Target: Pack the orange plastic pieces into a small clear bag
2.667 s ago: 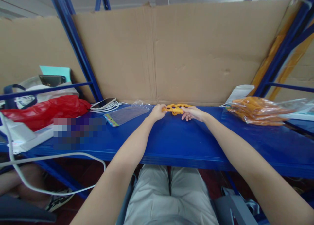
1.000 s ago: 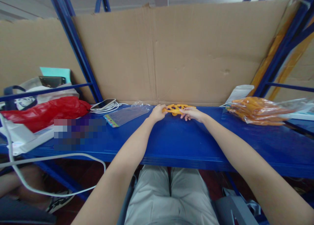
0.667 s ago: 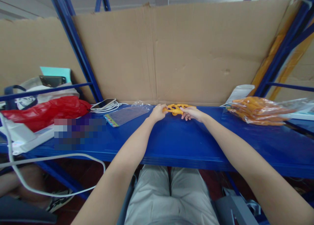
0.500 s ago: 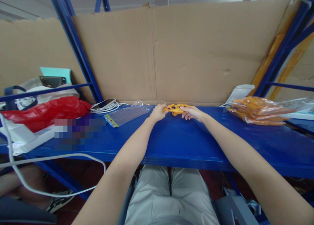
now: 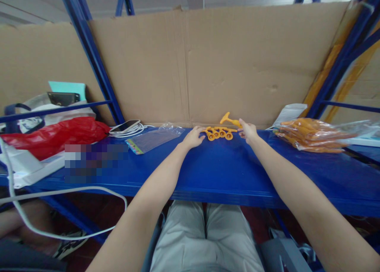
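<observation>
1. Gripping a loose orange piece [image 5: 233, 121] by its thicker end: right hand [image 5: 248, 132], fingers narrowed on it. Clock used here: 12 points away from the person.
2. Key relation: row of orange pieces [image 5: 217, 135] lies at about 8 o'clock from the right fingers, just beside them. Its long axis runs roughly 9 to 3, along the back of the counter [image 5: 219, 169].
3. Left hand [image 5: 194, 137] sits at the row's 9 o'clock end and is the nearer one there; right hand is nearer the 3 o'clock end. Left thumb and fingers curled, slightly parted; can't tell if they pinch the row or only touch it.
4. Loose piece: axis slants from the right fingers toward 10 o'clock, T-shaped head at the far tip. Looks raised, seen against the cardboard panel [image 5: 237, 58]; contact with it, can't tell.
5. Looks: yellow-orange, smooth, probably stiff plastic. Row shows four round cup-like ends facing the person, darker inside, thin bars behind; overlaps too small to sort.
6. Nearby: clear plastic bag [image 5: 158, 136] lying flat at 9 o'clock from the left hand; bagged orange bundle [image 5: 311, 134] at 3 o'clock from the right, well apart.
</observation>
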{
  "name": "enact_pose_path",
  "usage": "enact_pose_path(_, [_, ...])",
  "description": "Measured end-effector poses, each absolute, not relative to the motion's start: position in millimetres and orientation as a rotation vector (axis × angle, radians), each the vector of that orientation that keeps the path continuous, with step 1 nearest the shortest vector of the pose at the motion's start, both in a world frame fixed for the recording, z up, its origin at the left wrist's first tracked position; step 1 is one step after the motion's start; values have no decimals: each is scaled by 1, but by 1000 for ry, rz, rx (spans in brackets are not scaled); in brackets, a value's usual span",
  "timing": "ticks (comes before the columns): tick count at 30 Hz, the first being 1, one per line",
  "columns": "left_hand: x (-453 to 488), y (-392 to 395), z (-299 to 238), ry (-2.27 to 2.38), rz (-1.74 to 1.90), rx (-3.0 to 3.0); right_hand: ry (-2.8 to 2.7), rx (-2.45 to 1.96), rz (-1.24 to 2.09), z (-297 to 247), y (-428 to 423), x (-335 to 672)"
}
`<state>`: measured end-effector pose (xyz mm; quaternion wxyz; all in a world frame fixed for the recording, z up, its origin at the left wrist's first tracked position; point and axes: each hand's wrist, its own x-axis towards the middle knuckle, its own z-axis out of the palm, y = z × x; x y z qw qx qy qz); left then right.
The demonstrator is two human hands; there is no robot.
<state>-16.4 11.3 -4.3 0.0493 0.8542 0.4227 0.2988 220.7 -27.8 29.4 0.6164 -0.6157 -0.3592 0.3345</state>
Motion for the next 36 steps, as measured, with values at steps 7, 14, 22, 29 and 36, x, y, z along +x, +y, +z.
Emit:
enact_pose_path(7, [-1, 6, -9, 1178, 501, 2691, -872, -1586, 733, 21, -24, 232])
enact_pose_path(14, [2, -1, -7, 1337, 463, 2684, -1425, -2008, 426, 10, -15, 234])
enact_pose_path(22, [3, -15, 2, 1560, 429, 2644, -1876, -2156, -20, 12, -23, 226])
enact_pose_path(29, [4, -11, 0, 1517, 461, 2646, -1886, -2190, -78, 22, -36, 214])
enact_pose_path(36, [5, -9, -2, 1447, 437, 2625, -1931, -2166, -141, 21, -37, 208])
